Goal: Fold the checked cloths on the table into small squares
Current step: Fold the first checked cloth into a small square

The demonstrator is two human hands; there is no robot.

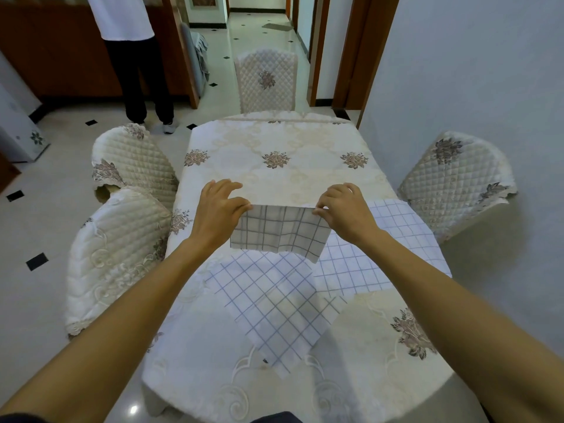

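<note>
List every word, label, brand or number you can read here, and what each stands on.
None: this view shows no readable text.
The grey-checked white cloth pinched by the left hand and right hand: grid lines only.
The blue-checked white cloths lying flat: grid lines only.
The cream embroidered tablecloth and quilted chair covers: flower motifs only.
</note>
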